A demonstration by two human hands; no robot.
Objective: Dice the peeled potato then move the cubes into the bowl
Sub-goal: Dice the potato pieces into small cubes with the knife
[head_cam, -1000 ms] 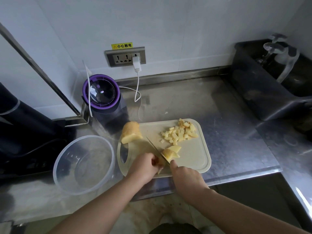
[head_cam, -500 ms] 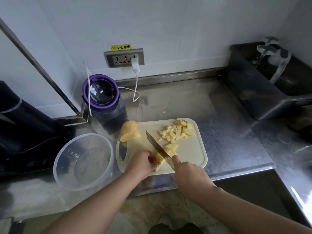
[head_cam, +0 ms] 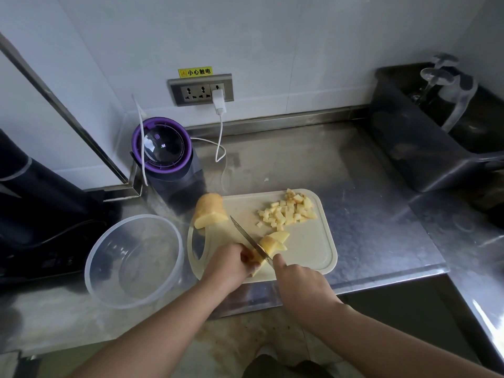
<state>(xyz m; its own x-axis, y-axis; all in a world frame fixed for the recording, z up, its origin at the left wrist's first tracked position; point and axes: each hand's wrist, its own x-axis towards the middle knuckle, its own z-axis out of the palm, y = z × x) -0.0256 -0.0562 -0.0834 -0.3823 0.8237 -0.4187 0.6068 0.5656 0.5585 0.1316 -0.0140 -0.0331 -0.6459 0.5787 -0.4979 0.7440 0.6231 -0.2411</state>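
Counter (head_cam: 313,159): brushed steel, dull sheen, scuffed and streaked. Board (head_cam: 308,249) on it: pale plastic, smooth, matt. Left of board, bowl (head_cam: 178,241): clear plastic, glossy, slightly cloudy. Knife (head_cam: 246,237) over board's near edge: bare metal blade, shiny. Piece (head_cam: 274,241) under it, potato (head_cam: 211,211) at board's far-left corner and cubes (head_cam: 289,211) far right: pale yellow, moist-looking. Behind board, appliance (head_cam: 163,144): glossy purple ring, clear dome, matt dark body. Socket plate (head_cam: 200,90) above: brushed metal. Right of board, bin (head_cam: 409,148): dark semi-gloss plastic.

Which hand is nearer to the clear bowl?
Left. The left hand holds potato just right of the bowl; the right hand, gripping the knife, is farther right.
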